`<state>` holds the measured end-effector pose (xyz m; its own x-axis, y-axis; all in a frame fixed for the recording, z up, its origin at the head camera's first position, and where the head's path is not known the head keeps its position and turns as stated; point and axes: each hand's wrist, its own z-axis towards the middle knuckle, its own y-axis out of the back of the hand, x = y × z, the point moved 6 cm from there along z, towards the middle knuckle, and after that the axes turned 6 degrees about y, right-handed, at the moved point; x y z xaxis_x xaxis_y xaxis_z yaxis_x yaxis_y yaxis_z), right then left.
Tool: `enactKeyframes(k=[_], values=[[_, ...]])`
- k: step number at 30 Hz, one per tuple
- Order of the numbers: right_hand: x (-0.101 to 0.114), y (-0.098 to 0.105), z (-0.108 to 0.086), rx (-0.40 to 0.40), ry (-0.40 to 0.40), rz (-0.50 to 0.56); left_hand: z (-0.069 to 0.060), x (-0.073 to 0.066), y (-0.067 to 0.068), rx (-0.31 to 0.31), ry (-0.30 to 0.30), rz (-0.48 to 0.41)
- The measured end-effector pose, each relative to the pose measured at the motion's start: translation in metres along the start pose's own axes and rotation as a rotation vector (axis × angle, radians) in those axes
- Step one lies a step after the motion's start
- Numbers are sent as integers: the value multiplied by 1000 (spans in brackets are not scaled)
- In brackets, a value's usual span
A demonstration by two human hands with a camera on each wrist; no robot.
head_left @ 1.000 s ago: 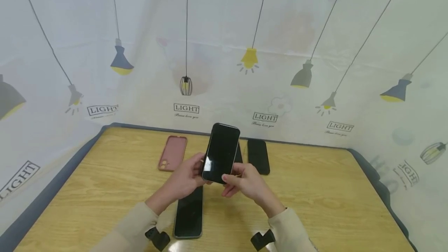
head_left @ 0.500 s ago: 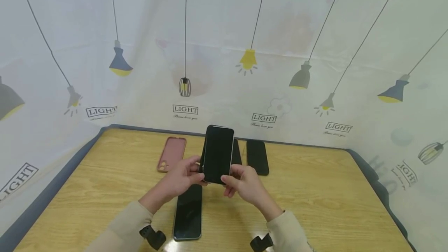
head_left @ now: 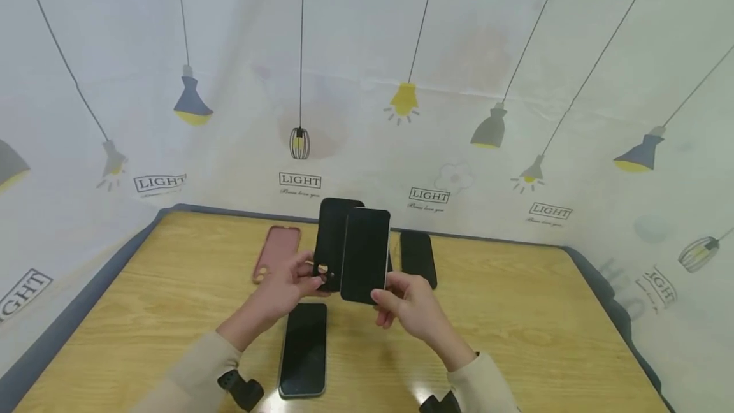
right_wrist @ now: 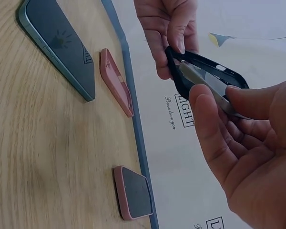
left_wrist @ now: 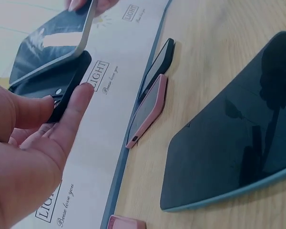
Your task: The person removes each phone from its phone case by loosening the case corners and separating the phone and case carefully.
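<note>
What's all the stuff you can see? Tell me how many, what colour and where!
Table: one, wood-yellow, under everything
Backdrop: one, whitish with printed lamps, behind the table
Silver-edged phone: one, dark screen, held up
Black case: one, black, held up
Green-edged phone: one, dark screen, table's near side
Pink case: one, pink, far side, left
Dark-edged phone: one, black, far side, right
Pink-edged phone: one, dark screen, between those two
Wrist gadgets: two, black, at the sleeves
Sleeves: two, beige, on the arms
Left hand: one, bare, pinching the black case
Right hand: one, bare, pinching the silver-edged phone
</note>
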<state>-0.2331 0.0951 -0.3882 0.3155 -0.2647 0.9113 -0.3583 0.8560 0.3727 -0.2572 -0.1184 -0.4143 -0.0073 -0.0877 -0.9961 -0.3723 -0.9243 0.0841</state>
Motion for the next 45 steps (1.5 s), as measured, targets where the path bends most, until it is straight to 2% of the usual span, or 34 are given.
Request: enactKeyframes(k=[8,11,18,29,35,45], values=[[-4,3,-12,28,-48,58,4,3,14,-100,35,53],[-6,4,-17,37,-68,84,6,4,19,-120,40,51],[-13,3,-27,56,-118,133,14,6,28,-129,25,53],[-23,-1,-42,103,-179,164,24,1,38,-149,17,129],[-26,-5,-49,101,-201,211,28,1,40,-175,55,142],[-30,-15,-59,137,-209,269,34,5,42,-209,68,142]])
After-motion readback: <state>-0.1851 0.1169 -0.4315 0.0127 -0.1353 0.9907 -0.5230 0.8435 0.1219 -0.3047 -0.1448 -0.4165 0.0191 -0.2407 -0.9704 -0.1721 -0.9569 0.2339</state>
